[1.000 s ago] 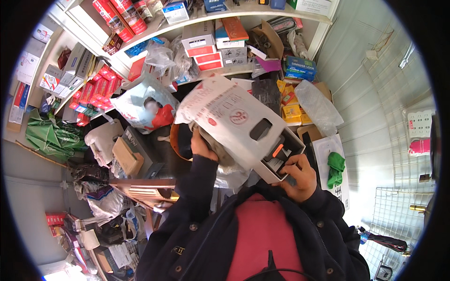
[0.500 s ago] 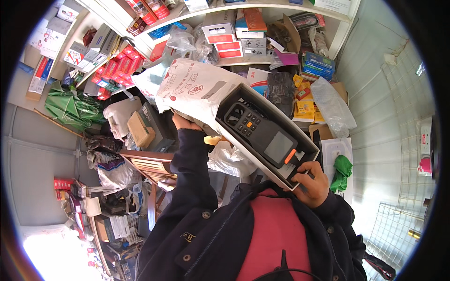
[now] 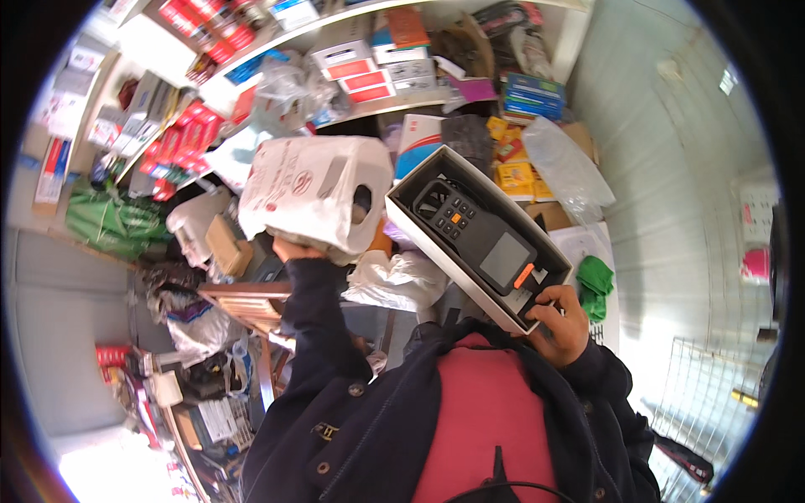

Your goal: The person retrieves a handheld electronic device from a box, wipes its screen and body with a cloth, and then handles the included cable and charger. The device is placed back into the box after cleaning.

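A white carrier bag with red print [image 3: 281,172] hangs in front of me at the left, its handle hole toward the middle. My left hand [image 3: 295,249] is closed on the bag's lower side, the fingers largely hidden beneath it. To the right, an open white box with a dark inside [image 3: 449,261] tilts down toward me. In it lies a black handheld device [image 3: 471,230] with a keypad, a grey screen and an orange tab. My right hand [image 3: 560,325] grips the box's near right corner, thumb over the rim. Bag and box stand slightly apart.
Shelves ahead hold stacked cartons [image 3: 345,54], plastic bags and blue boxes [image 3: 532,96]. Yellow packets [image 3: 516,178] and bubble wrap [image 3: 566,168] lie behind the box. A green cloth [image 3: 595,285] sits at right, near a wire grid [image 3: 700,419]. Brown cartons [image 3: 226,245] are at left.
The carrier bag has come away from the box's far end, moving left with my left hand. My right hand still holds the box. The view has shifted slightly.
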A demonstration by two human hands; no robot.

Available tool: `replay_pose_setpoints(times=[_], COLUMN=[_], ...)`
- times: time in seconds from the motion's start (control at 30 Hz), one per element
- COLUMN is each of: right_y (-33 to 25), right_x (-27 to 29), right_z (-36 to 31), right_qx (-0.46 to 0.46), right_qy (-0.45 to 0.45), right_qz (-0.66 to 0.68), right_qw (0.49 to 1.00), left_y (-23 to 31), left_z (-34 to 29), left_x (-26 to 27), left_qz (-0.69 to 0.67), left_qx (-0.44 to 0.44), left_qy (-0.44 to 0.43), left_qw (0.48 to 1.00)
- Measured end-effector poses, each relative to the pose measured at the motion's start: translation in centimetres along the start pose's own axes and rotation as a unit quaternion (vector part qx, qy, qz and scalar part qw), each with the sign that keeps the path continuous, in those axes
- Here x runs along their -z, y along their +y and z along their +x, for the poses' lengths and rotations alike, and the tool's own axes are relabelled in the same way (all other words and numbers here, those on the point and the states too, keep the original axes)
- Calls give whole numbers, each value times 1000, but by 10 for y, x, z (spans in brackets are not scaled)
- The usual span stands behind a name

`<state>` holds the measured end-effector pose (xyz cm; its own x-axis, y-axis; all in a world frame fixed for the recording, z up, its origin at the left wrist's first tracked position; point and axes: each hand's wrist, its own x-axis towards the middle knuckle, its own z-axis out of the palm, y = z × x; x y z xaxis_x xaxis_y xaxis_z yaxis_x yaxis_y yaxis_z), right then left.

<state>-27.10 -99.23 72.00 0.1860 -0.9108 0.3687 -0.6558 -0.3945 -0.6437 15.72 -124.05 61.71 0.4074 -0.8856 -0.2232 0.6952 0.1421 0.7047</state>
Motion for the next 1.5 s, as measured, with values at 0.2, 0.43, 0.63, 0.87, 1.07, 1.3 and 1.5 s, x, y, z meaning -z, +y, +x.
replay_pose_setpoints(times=[0.2, 0.43, 0.63, 0.87, 1.07, 1.3, 1.5], right_y=[22, 51, 55, 60, 66, 70, 93], right_x=[13, 27, 28, 22, 14, 8, -9], right_z=[-56, -131, -182, -210, -218, -202, -185], right_qx=[-145, -265, -344, -370, -427, -405, -410], right_qy=[105, 224, 264, 295, 305, 317, 276], right_qz=[-55, -129, -152, -181, -187, -161, -130], right_qw=[982, 929, 888, 862, 830, 842, 860], left_y=[-37, -124, -197, -242, -258, -228, -202], left_z=[-22, -16, 15, 91, 131, 188, 167], left_x=[-4, -50, -103, -123, -121, -76, -38], left_qz=[5, 68, 106, 303, 398, 577, 379], left_qx=[114, 237, 221, 80, -22, -22, 256], left_qy=[-51, -66, -151, -110, -151, -142, -205], left_qw=[992, 967, 958, 943, 904, 804, 865])
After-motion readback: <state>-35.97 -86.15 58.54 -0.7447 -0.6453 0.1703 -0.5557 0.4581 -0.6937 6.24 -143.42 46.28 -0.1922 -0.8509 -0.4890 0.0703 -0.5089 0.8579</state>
